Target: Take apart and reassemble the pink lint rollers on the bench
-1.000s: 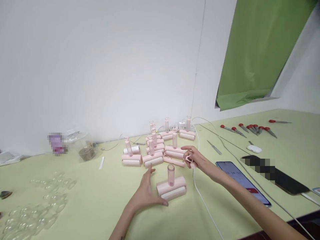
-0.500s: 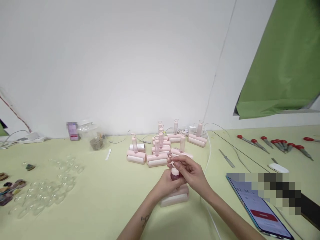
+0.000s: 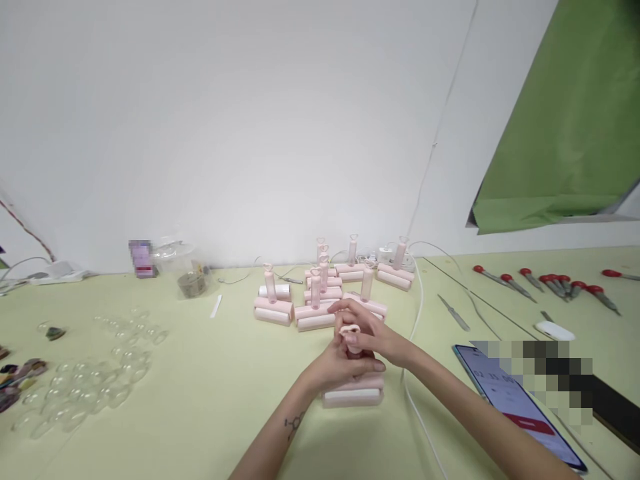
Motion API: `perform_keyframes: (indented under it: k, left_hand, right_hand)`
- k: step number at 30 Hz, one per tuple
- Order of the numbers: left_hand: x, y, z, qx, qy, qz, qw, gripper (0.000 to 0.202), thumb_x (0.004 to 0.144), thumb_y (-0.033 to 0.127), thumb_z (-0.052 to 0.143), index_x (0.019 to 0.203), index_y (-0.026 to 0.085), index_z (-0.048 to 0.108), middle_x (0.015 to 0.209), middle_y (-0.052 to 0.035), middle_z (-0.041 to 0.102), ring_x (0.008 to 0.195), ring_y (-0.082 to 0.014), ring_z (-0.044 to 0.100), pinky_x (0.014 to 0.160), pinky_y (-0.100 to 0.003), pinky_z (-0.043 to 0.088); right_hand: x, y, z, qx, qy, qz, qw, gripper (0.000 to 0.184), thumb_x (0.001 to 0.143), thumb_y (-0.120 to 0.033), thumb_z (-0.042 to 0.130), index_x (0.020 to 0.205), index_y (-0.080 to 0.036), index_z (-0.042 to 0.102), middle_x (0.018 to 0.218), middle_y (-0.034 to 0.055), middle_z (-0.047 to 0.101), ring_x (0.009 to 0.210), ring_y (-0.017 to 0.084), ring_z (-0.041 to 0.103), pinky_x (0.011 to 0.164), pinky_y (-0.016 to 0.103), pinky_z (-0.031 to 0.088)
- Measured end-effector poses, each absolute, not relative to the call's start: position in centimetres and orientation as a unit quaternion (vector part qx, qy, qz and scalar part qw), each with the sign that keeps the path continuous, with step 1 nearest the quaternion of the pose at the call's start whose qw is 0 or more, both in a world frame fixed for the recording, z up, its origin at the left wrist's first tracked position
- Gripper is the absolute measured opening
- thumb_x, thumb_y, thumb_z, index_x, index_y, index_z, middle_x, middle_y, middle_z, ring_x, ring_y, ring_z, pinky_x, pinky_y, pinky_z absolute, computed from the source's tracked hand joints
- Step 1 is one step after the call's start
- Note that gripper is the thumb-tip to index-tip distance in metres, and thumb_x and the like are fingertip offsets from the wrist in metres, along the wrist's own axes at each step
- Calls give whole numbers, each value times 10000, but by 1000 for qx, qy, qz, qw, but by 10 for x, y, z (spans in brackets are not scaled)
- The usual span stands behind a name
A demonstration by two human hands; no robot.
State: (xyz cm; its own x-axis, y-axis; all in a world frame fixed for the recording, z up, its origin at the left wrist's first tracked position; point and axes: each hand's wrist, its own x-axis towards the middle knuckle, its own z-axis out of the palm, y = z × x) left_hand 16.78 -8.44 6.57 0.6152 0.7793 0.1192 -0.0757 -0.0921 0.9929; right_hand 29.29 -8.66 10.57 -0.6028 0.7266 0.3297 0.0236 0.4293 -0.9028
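A pink lint roller [image 3: 353,393] lies in front of me on the pale green table [image 3: 200,413], its handle pointing up. My left hand [image 3: 333,365] is wrapped round that handle. My right hand [image 3: 367,330] is closed over the handle's top, fingers pinching a small pink heart-shaped cap [image 3: 350,331] there. Behind them stands a cluster of several finished pink rollers [image 3: 320,293] with upright handles.
Several clear plastic domes [image 3: 95,383] lie at the left. A clear cup [image 3: 187,270] stands by the wall. A phone [image 3: 520,400] and a white cable [image 3: 415,393] lie at the right, red-handled tools [image 3: 545,283] further back, a green sheet [image 3: 565,133] on the wall.
My right hand brought the small cap from beside the cluster onto the roller's handle. My left hand went from resting beside the roller to gripping its handle. The view shifted left.
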Motion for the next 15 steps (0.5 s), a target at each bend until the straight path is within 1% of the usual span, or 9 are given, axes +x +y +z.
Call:
perform_keyframes:
  k: [1,3,4,5,7,10,12,15]
  left_hand:
    - [168,-84,65,653,272,339,621,188,615,189,655,711,160,495,561,77,440,510,-62,412,479,-189,346]
    - [167,-83,64,652,274,326,627,179,627,200,647,700,157,489,553,75,439,501,-59,403,468,-189,336]
    - [167,-82,62,652,272,320,632,181,632,206,645,713,158,491,555,74,443,498,-60,403,463,-189,334]
    - [167,-81,61,651,271,313,636,189,631,215,647,728,159,495,557,74,445,497,-60,404,459,-189,334]
    - [167,-79,58,651,272,297,644,192,629,232,652,738,158,512,549,77,439,494,-62,407,455,-190,335]
    - [166,-77,56,658,280,275,643,163,617,241,664,696,151,553,511,79,433,503,-71,423,466,-194,340]
    - [165,-76,58,660,287,267,640,167,601,241,678,704,156,577,560,63,479,554,-85,459,498,-202,368]
    - [164,-77,62,660,296,258,640,184,582,235,686,726,171,591,647,44,521,646,-112,507,550,-216,404]
  right_hand:
    - [291,-83,109,-237,-778,468,346,233,836,-395,482,966,-208,532,819,13,548,740,137,559,655,263,456]
    - [289,-79,111,-241,-806,442,311,307,864,-427,415,821,-179,591,807,29,560,766,141,546,703,270,439]
    - [288,-79,110,-248,-811,435,301,338,871,-438,392,812,-176,597,792,31,573,751,139,546,708,274,436]
    - [288,-79,108,-255,-811,433,300,356,874,-450,374,836,-178,600,780,31,586,726,136,547,707,278,436]
    - [288,-81,102,-263,-803,423,327,408,881,-474,329,869,-181,612,782,38,606,712,137,548,720,290,433]
    - [291,-83,96,-245,-801,409,362,509,879,-501,294,750,-173,661,896,68,613,770,150,556,741,294,433]
    - [292,-83,97,-246,-805,414,346,455,874,-475,346,773,-181,678,942,68,617,815,160,564,743,294,444]
    - [293,-81,102,-254,-816,409,318,330,845,-436,445,928,-209,670,1000,62,622,945,194,544,822,328,431]
